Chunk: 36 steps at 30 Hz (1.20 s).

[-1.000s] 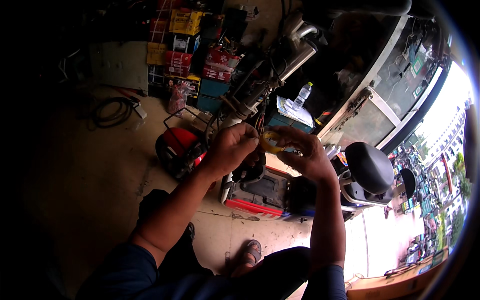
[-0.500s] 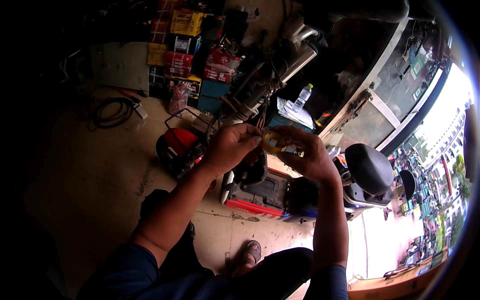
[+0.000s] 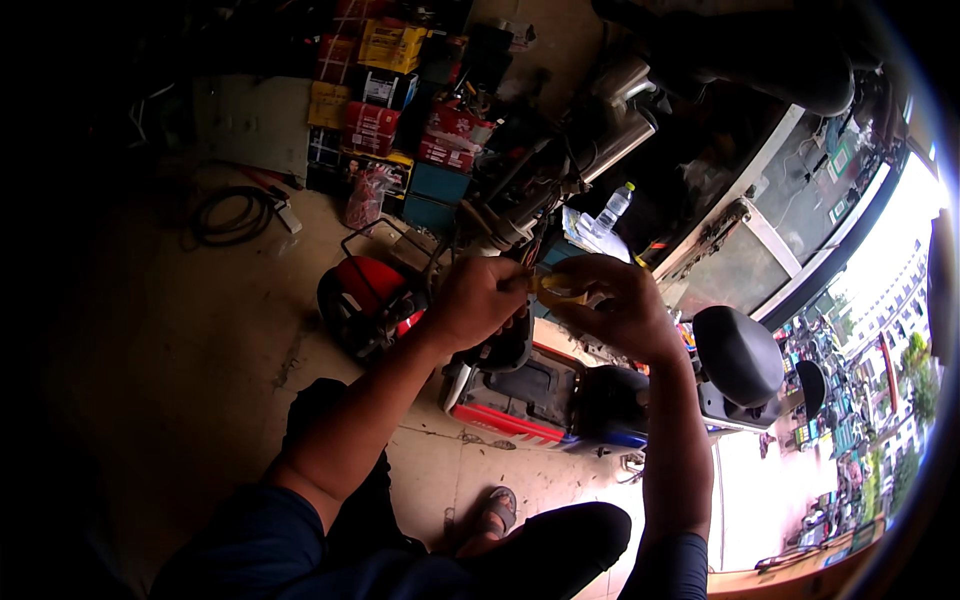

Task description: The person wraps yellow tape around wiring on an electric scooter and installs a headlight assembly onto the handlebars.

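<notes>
My right hand (image 3: 628, 308) holds a yellow roll of tape (image 3: 562, 294) between curved fingers and thumb. Against the roll's left side, my left hand (image 3: 480, 302) is closed in a pinch, seemingly on the tape's edge or loose end, which is too small to make out. Both hands are raised above a partly stripped scooter (image 3: 520, 392) with a red side panel and a dark footboard. Just beyond the hands, thin wires hang by the scooter's bare front column (image 3: 512, 222).
A red and black scooter part (image 3: 358, 285) lies left of my hands. Behind stand stacked boxes (image 3: 372, 128) and a capped clear bottle (image 3: 613, 208) on papers. A black cable coil (image 3: 228, 215) lies on the floor at left. The black saddle (image 3: 740, 355) is at right.
The view has shifted slightly, so the surroundings sit a little further right and lower. The tape roll has turned flatter between my hands, and both hands stay on it.
</notes>
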Motion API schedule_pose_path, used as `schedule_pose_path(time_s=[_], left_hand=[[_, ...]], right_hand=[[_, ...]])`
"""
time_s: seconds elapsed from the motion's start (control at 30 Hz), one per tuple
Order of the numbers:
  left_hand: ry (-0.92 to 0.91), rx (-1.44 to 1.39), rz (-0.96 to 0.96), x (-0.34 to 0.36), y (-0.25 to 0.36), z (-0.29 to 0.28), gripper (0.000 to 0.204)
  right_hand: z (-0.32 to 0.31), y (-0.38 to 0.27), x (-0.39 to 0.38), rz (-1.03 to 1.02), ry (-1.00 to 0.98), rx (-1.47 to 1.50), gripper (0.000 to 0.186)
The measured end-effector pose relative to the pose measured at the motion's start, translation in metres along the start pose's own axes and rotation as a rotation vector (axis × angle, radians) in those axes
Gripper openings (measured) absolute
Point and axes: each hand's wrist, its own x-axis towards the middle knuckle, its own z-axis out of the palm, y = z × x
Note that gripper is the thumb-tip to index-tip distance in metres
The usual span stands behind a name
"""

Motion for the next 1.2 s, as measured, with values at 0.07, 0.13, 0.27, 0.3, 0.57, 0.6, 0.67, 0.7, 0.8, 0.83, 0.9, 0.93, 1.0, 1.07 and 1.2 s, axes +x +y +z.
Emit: schedule_pose_path(time_s=[0.07, 0.13, 0.27, 0.3, 0.57, 0.6, 0.67, 0.7, 0.8, 0.83, 0.9, 0.93, 1.0, 1.07, 1.2], left_hand=[[0.005, -0.064, -0.041, -0.001, 0.005, -0.003, 0.02], [-0.019, -0.147, -0.063, -0.002, 0.008, -0.006, 0.02], [-0.033, -0.26, -0.149, 0.001, 0.004, -0.011, 0.02], [-0.035, -0.274, -0.158, 0.003, 0.004, -0.013, 0.02], [-0.037, -0.32, -0.082, 0.006, -0.004, -0.012, 0.023], [-0.031, -0.294, -0.085, 0.005, -0.004, -0.013, 0.022], [-0.054, -0.326, -0.07, 0.004, -0.001, -0.011, 0.02], [-0.073, -0.382, -0.054, 0.002, 0.0, -0.011, 0.019], [-0.12, -0.476, -0.038, -0.001, 0.004, -0.014, 0.02], [-0.133, -0.501, -0.038, -0.001, 0.004, -0.015, 0.022], [-0.139, -0.399, -0.048, 0.002, 0.005, -0.015, 0.023], [-0.142, -0.349, -0.055, 0.002, 0.005, -0.013, 0.024], [-0.102, -0.248, -0.065, 0.002, 0.007, -0.007, 0.022], [-0.076, -0.133, -0.036, 0.003, 0.007, -0.004, 0.021], [-0.041, 0.181, 0.211, 0.013, -0.01, -0.001, 0.019]], right_hand=[[-0.005, 0.004, 0.0, 0.005, -0.01, 0.1, 0.039], [-0.008, 0.009, 0.001, 0.024, -0.022, 0.166, 0.036], [-0.004, 0.021, 0.003, 0.076, -0.053, 0.275, 0.029], [-0.002, 0.022, 0.004, 0.086, -0.061, 0.313, 0.027], [0.002, 0.021, 0.004, 0.106, -0.078, 0.472, 0.018], [0.003, 0.019, 0.005, 0.127, -0.078, 0.484, 0.018], [0.003, 0.021, 0.002, 0.158, -0.056, 0.491, 0.018], [0.002, 0.021, 0.001, 0.173, -0.045, 0.495, 0.017], [0.0, 0.019, 0.0, 0.164, -0.031, 0.503, 0.017], [0.0, 0.016, -0.001, 0.149, -0.025, 0.488, 0.017], [-0.001, 0.012, -0.003, 0.119, -0.012, 0.457, 0.017], [0.0, 0.012, -0.005, 0.087, -0.009, 0.439, 0.017], [0.003, 0.012, -0.009, 0.024, -0.001, 0.4, 0.018], [0.006, 0.003, -0.009, 0.009, 0.009, 0.298, 0.021], [0.006, -0.005, -0.01, -0.03, 0.02, 0.137, 0.031]])
